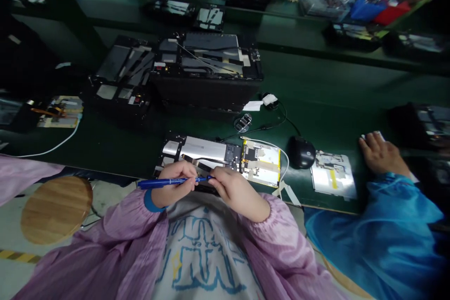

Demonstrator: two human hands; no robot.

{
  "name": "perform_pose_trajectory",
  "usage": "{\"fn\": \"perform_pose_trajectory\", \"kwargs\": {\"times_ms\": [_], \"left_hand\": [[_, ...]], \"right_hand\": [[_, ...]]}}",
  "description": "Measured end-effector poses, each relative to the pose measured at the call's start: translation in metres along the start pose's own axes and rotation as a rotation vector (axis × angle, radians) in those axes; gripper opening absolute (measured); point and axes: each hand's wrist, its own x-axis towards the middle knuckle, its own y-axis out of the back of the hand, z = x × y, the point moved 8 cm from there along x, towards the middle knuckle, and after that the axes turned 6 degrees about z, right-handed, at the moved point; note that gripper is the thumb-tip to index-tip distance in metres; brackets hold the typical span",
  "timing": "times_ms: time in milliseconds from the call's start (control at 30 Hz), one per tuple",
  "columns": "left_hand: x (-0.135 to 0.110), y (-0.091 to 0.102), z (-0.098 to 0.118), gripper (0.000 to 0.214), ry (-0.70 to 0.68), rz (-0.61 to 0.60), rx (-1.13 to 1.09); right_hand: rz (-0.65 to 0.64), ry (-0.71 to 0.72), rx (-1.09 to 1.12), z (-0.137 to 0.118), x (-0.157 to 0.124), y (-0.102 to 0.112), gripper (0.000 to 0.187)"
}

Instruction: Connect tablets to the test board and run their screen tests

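A blue pen [154, 183] lies nearly level across the front of my body. The fingers of my left hand [172, 182] are closed around its barrel. At the pen's narrow right end, my right hand [234, 188] pinches the dark blue tip or cap; which of these it is cannot be made out. Just beyond both hands, an opened electronic device with a silver battery [206, 148] lies on the bench, its near edge partly hidden by my fingers. To its right, a yellow-edged module with circuitry [263, 164] lies flat, a white cable [286, 154] curving around it.
Stacked opened devices [211, 84] stand behind. A black mouse [301, 152] and a silver panel [333, 178] are on the right, near a co-worker's hand [383, 152]. A round wooden stool [56, 209] stands at left. Other people work across the green bench [333, 89].
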Motion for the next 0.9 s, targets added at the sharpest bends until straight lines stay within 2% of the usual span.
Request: {"fn": "perform_pose_trajectory", "kwargs": {"times_ms": [133,267,367,433,533,567,633,700,767,900], "left_hand": [[-0.007,-0.007,-0.007,0.012,0.052,-0.072,-0.045],[-0.01,-0.012,-0.008,0.009,0.046,-0.14,0.004],[-0.007,-0.006,-0.002,0.01,0.001,-0.182,0.073],[-0.001,0.017,-0.003,0.013,0.021,-0.063,0.092],[0.003,0.076,-0.011,0.017,0.049,0.326,0.17],[0.001,0.093,-0.016,0.018,0.059,0.435,0.205],[-0.003,0.113,-0.034,0.02,0.137,0.533,0.201],[-0.007,0.118,-0.055,0.023,0.239,0.541,0.12],[-0.012,0.115,-0.068,0.024,0.282,0.534,0.04],[-0.022,0.108,-0.074,0.024,0.262,0.52,-0.053]], "right_hand": [[-0.052,0.071,0.117,-0.01,0.0,-0.006,0.029],[-0.088,0.024,0.216,-0.013,-0.003,-0.01,0.032],[-0.023,-0.022,0.199,-0.006,-0.009,-0.005,0.031],[0.133,-0.123,0.044,0.011,-0.017,0.009,0.032],[0.338,-0.374,-0.359,0.046,-0.043,0.027,0.044],[0.359,-0.434,-0.468,0.054,-0.051,0.028,0.048],[0.346,-0.478,-0.574,0.066,-0.061,0.019,0.056],[0.326,-0.492,-0.566,0.074,-0.065,0.006,0.061],[0.333,-0.532,-0.524,0.082,-0.067,-0.003,0.064],[0.422,-0.588,-0.422,0.094,-0.069,-0.012,0.076]]}}
